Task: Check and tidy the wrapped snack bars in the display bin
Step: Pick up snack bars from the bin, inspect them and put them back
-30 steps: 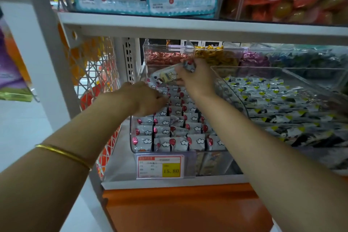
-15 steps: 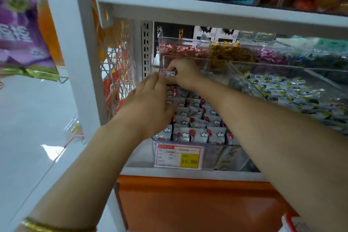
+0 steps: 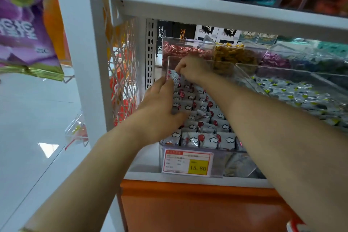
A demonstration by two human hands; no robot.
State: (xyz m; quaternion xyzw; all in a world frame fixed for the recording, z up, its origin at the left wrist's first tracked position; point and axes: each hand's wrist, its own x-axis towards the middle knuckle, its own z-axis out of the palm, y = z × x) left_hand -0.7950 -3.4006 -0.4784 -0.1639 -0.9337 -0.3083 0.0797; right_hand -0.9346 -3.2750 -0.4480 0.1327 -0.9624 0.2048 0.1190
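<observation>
A clear plastic display bin (image 3: pixel 222 162) on the shelf holds rows of grey wrapped snack bars (image 3: pixel 205 138) printed with white clouds and red balloons. At the bin's back left corner, one wrapped snack bar (image 3: pixel 172 77) is pinched between both hands. My right hand (image 3: pixel 192 68) grips its upper edge with closed fingers. My left hand (image 3: pixel 160 111) reaches in from the left, fingertips on the bar's lower left edge, palm over the left rows.
A price tag (image 3: pixel 187 163) reading 15.80 is on the bin's front. A second clear bin of grey-and-yellow wrapped snacks (image 3: pixel 301 96) stands to the right. Candy bins (image 3: pixel 188 50) sit behind. A white wire side panel (image 3: pixel 123 73) and upright post (image 3: pixel 81 43) flank the left; a shelf (image 3: pixel 216 10) hangs overhead.
The view has shifted left and closer. My right hand lowered a bar to the bin's back left corner, and my left hand came up to meet it there.
</observation>
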